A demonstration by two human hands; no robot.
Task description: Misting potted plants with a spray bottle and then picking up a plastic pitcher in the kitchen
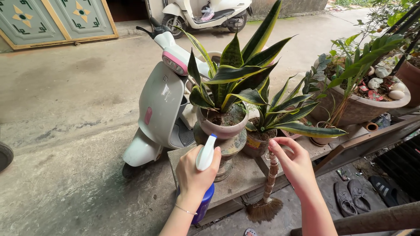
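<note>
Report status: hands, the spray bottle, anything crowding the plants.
Left hand gripping blue spray bottle with white nozzle, aimed at tall snake plant in pale ceramic pot. Right hand open, fingers at smaller plant's leaf. Straw broom leans below.

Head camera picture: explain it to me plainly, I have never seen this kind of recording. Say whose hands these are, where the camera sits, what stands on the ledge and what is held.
There is no machine. The one camera is worn on a person's head and looks down at their own bare hands. The left hand grips a spray bottle, blue with a white nozzle, aimed at a striped-leaf plant in a pedestal pot. The right hand is open, fingers by a leaf of a smaller potted plant. Both pots stand on a concrete ledge. A small broom leans against it. A pale scooter is parked behind.
</note>
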